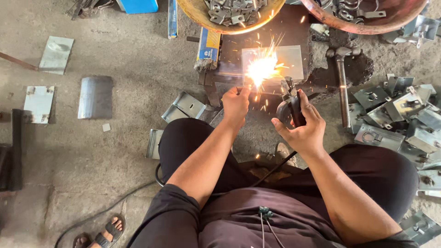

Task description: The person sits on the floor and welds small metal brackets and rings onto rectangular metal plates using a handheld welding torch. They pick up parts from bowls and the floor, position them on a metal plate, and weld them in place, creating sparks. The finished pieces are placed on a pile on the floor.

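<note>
I squat on a concrete floor. My right hand point(303, 126) grips a black welding electrode holder point(290, 106), with its cable running back toward my lap. My left hand point(235, 102) is closed on a thin rod or small piece at the weld point. A bright arc with flying sparks point(262, 68) burns just beyond both hands, on a flat metal plate point(291, 59) lying on a dark work surface.
Two round pans of metal brackets point(232, 14) point(363, 14) sit at the top. A hammer point(342, 82) lies right of the plate. A heap of grey metal brackets point(399, 119) fills the right side. Loose plates point(95, 97) and a folded piece point(183, 106) lie left. Another person's sandalled foot point(112, 228) shows bottom left.
</note>
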